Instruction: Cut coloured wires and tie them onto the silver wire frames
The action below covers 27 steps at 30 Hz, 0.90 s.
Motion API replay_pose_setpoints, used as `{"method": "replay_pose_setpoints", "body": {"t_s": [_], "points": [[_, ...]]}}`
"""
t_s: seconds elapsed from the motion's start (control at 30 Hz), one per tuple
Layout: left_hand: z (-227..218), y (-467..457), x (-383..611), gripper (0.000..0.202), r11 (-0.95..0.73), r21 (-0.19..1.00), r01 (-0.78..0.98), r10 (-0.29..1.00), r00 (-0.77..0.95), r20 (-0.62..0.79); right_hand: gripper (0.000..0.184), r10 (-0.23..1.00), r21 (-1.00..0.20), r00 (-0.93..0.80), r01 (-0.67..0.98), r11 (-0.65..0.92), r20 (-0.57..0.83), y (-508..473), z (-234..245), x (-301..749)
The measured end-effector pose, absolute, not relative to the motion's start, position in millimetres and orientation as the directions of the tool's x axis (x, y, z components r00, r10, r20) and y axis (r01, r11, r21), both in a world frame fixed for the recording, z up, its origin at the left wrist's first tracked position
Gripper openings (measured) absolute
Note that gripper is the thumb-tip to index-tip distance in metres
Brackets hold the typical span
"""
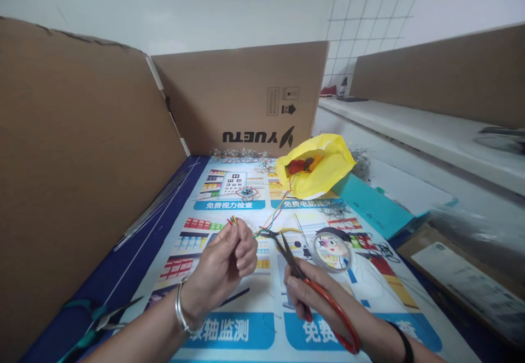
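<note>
I see red, yellow, green strands (281, 205); red-handled, dark-bladed scissors (294, 266); yellow bag (324, 181); black-lettered brown cardboard (233, 95); teal box (371, 205); blue-and-white patterned mat (262, 333).

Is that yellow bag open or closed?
Open: the yellow bag gapes, showing red and orange contents, and thin strands trail from its opening.

From where I stand, the thin coloured cords (280, 208) show red, yellow and green, gathered into a tight bunch with their short, bright tips poking up side by side. Beyond the bunch they run loose and slack, slanting away to the mouth of a yellow bag (324, 180). The scissors (292, 263) have slim dark blades and large red-orange handle loops. They are held at a tilt, blades parted and pointing toward the cords, tips right by the green strand; I can't tell whether they touch.
</note>
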<state>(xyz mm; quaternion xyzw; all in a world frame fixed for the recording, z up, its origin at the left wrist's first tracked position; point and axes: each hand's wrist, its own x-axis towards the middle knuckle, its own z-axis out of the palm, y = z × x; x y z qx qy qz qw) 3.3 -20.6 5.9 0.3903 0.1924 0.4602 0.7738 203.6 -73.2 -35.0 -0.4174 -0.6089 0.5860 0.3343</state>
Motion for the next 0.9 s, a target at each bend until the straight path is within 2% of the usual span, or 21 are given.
{"method": "replay_pose_setpoints", "body": {"t_s": [0.1, 0.2, 0.3, 0.4, 0.5, 0.63, 0.73, 0.9], "points": [[3, -25, 3, 0.031, 0.252, 0.887, -0.387, 0.823, 0.567, 0.014, 0.030, 0.963, -0.995, -0.270, 0.100, 0.006, -0.022, -71, -31, 201], [0, -28, 5, 0.029, 0.207, 0.971, -0.119, 0.758, 0.647, -0.082, 0.027, 0.994, -0.980, -0.098, 0.185, 0.069, 0.052, -67, -22, 199], [-3, -29, 7, 0.031, 0.066, 0.995, 0.075, 0.706, 0.701, -0.100, 0.027, 0.986, -0.956, -0.061, 0.243, 0.167, 0.157, -64, -12, 196], [-3, -30, 10, 0.031, -0.175, 0.953, 0.247, 0.705, 0.707, -0.054, 0.029, 0.975, -0.933, -0.104, 0.285, 0.220, 0.198, -61, -5, 192], [-3, -33, 12, 0.025, -0.382, 0.827, 0.413, 0.720, 0.694, -0.014, 0.034, 0.952, -0.861, -0.185, 0.412, 0.300, 0.243, -60, -6, 188], [-5, -37, 14, 0.018, -0.496, 0.728, 0.474, 0.713, 0.700, 0.030, 0.028, 0.918, -0.742, -0.225, 0.540, 0.397, 0.327, -59, -12, 182], [-6, -38, 15, 0.023, -0.524, 0.715, 0.463, 0.698, 0.715, 0.049, 0.017, 0.907, -0.727, -0.223, 0.543, 0.421, 0.358, -59, -16, 178], [-7, -35, 14, 0.025, -0.518, 0.705, 0.484, 0.686, 0.728, 0.004, 0.004, 0.908, -0.732, -0.192, 0.541, 0.414, 0.372, -60, -18, 176]]}}
